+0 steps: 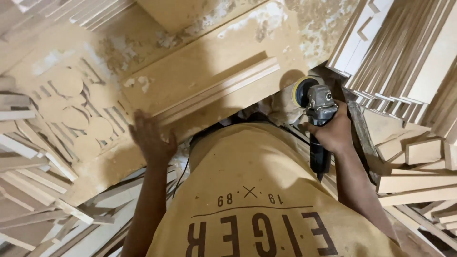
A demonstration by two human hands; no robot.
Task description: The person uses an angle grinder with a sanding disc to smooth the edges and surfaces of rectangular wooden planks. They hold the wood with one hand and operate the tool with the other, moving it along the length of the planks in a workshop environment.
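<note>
The right hand (333, 131) grips a grey sander (318, 114); the left hand (151, 138), fingers spread, seemingly presses the moulded strip (219, 90) on the worktop (190, 66).

Moulding strip (221, 90) on board (190, 71) (sander (318, 119) right; offcuts (419, 152) beyond).

No packages, signs or screens are seen. One small round label (328, 96), pale on grey metal, is found on the sander's head at upper right. Its print is not legible.
</note>
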